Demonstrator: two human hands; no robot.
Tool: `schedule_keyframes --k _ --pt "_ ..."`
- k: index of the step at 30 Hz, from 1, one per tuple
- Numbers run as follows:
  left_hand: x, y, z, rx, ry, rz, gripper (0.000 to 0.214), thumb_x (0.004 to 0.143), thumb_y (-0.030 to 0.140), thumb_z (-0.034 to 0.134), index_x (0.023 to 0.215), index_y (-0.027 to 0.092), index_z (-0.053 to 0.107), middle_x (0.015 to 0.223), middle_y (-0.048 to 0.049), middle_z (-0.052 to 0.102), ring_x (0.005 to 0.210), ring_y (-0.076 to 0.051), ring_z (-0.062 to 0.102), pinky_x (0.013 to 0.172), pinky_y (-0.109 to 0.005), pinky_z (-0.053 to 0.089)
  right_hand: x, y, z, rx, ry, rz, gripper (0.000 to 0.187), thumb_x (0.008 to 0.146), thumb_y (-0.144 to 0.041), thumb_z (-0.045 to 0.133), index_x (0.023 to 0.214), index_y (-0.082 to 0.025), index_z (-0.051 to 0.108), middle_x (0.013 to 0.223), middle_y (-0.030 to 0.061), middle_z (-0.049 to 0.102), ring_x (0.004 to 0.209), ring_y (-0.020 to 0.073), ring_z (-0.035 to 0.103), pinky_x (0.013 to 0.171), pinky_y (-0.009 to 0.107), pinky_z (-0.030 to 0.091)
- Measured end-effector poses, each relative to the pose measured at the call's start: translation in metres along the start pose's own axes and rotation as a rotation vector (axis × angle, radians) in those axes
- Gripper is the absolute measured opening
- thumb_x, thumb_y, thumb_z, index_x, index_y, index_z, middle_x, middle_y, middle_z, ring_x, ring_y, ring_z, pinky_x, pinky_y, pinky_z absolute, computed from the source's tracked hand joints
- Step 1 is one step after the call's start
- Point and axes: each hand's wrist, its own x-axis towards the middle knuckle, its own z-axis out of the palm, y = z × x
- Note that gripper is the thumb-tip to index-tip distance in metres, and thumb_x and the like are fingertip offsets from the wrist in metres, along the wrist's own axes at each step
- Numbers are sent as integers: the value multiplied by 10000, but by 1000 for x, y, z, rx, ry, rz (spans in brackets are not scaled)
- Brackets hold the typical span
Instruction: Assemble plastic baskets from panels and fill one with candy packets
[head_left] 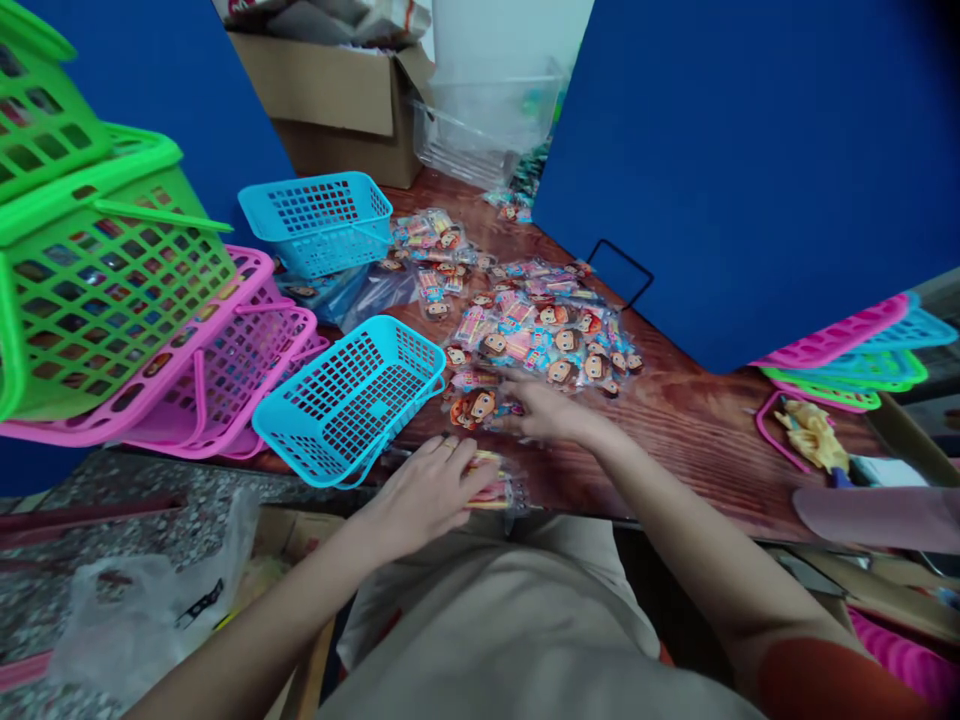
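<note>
At the table's near edge, my left hand (431, 490) is closed around a clear packet of yellow and pink sticks (489, 482). My right hand (546, 408) lies low over the table with fingers stretched and apart. Its fingertips are at the right end of a packet with a brown-haired cartoon figure (474, 408); whether they grip it I cannot make out. Just beyond spreads a heap of similar packets (551, 335). An empty blue basket (352, 400) with its handle folded down stands left of my hands.
Filled green baskets (112, 270) and pink baskets (232, 375) are stacked at the left. Another blue basket (319, 225) stands behind. A cardboard box (322, 95) and a clear plastic bin (491, 115) are at the back. Blue panels (735, 170) flank the table; colored plastic pieces (847, 345) lie at right.
</note>
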Motion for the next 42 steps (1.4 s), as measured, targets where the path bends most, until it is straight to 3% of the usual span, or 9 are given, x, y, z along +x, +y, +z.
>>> schedule_keyframes --k 4,9,13,19,24,30,34,37,42 --pt "-1 0 1 8 9 -5 612 755 301 745 1268 220 422 1180 -94 518 1044 -271 531 893 -387 437 20 0 5 -83 8 -59 421 799 -313 706 1167 -124 633 1434 187 455 1333 313 421 1103 467 344" --pt "0 0 1 12 20 -11 582 750 303 744 1239 225 437 1159 -82 527 1024 -259 539 916 -394 432 45 0 0 -116 -69 7 408 819 -460 675 1064 -134 681 1353 176 507 1212 304 514 1011 423 432" --pt "0 -2 5 16 20 -18 599 749 291 741 1257 232 429 1176 -87 526 1038 -267 542 915 -401 443 56 -10 3 -266 -85 1 387 808 -387 693 1107 -142 673 1285 170 521 1216 327 468 991 462 422" --pt "-1 -3 10 31 46 -5 573 755 308 739 1241 238 443 1210 -100 515 1046 -271 545 917 -411 443 21 -17 14 -220 -49 -104 202 841 -280 639 961 -117 644 1015 122 606 1004 252 542 895 378 452" --pt "1 -4 9 30 64 -12 581 754 308 737 1252 238 446 1220 -100 519 1053 -268 544 957 -429 423 -13 -6 7 -75 13 4 233 825 -357 689 906 -150 618 988 89 558 835 187 560 738 293 461" --pt "1 -4 10 -5 31 -25 581 753 305 738 1254 247 449 1177 -79 530 1048 -269 537 976 -429 413 -8 2 0 54 131 144 347 820 -442 677 1004 -173 558 858 29 607 731 172 561 658 272 422" --pt "1 -3 8 -16 20 -34 589 748 288 742 1254 247 445 1208 -84 522 1061 -271 536 953 -422 428 -1 -4 10 32 31 135 547 787 -396 723 1206 -154 468 921 54 655 793 200 617 674 273 425" --pt "2 -3 6 -20 15 -26 583 750 284 738 1253 243 446 1240 -93 512 1075 -274 535 937 -415 436 4 -9 7 -112 -38 56 501 828 -455 675 1189 -147 514 1026 113 648 879 230 631 715 295 440" --pt "1 -3 5 -16 26 -18 577 753 272 730 1254 247 446 1263 -99 496 1088 -278 533 934 -412 438 37 -2 -22 -293 187 170 348 979 -435 422 1055 -155 616 1085 131 632 997 230 587 844 313 439"
